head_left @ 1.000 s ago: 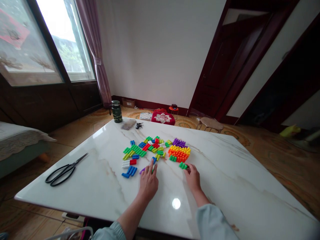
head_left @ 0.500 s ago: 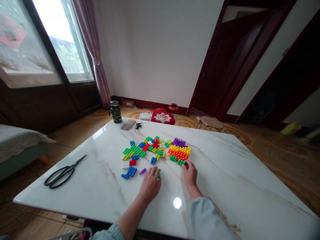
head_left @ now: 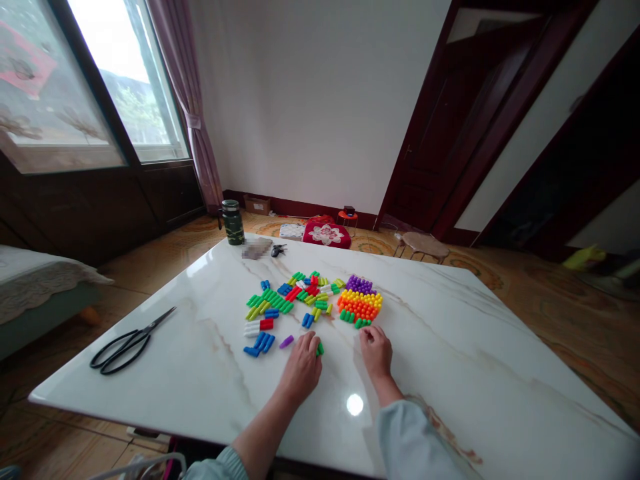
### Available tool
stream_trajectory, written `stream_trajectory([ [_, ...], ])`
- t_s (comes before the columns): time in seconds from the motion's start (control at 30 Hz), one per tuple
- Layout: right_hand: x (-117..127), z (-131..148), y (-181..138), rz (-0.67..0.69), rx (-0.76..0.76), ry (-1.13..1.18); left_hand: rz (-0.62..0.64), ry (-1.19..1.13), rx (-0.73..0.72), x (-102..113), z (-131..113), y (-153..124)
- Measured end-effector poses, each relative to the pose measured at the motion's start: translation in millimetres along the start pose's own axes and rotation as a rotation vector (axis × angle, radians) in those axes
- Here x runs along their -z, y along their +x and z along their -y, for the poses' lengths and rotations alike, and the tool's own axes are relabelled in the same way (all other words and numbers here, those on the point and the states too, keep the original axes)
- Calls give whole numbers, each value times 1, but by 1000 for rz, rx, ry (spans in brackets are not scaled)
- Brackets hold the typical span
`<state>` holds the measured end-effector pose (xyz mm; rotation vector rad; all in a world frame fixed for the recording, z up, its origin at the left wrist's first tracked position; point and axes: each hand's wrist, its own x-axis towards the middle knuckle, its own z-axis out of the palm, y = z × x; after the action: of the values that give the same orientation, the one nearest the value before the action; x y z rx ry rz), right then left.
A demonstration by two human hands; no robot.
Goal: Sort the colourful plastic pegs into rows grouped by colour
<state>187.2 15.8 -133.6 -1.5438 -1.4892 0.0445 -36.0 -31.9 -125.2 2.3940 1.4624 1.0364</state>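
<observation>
My left hand (head_left: 303, 365) lies on the white marble table (head_left: 450, 360) with its fingers curled over a green peg piece (head_left: 319, 347) that shows at its fingertips. My right hand (head_left: 376, 353) rests just in front of a packed block of pegs (head_left: 360, 304) in purple, yellow, orange and green rows. Its fingers are curled with nothing visible in them, a little short of the green row (head_left: 361, 323). Several loose coloured pegs (head_left: 285, 300) lie scattered left of the block. A purple peg (head_left: 286, 342) and blue pegs (head_left: 260, 344) lie beside my left hand.
Black scissors (head_left: 127, 343) lie near the table's left edge. A dark green bottle (head_left: 233, 223), a blurred small item (head_left: 256, 249) and keys (head_left: 277, 250) stand at the far edge. A red cushion (head_left: 326, 235) and a small stool (head_left: 423, 245) are on the floor beyond.
My right hand pushed green pegs up against the block, then drew back toward me. My left hand slid right and closed its fingers over a green peg.
</observation>
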Motion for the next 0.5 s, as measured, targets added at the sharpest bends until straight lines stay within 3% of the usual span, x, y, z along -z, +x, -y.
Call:
stream_trajectory([
  [0.33, 0, -3, 3, 80, 25, -31, -21, -29, -8, -1, 0, 0],
  [0.5, 4, 15, -5, 154, 19, 14, 27, -146, -16, 2, -1, 3],
])
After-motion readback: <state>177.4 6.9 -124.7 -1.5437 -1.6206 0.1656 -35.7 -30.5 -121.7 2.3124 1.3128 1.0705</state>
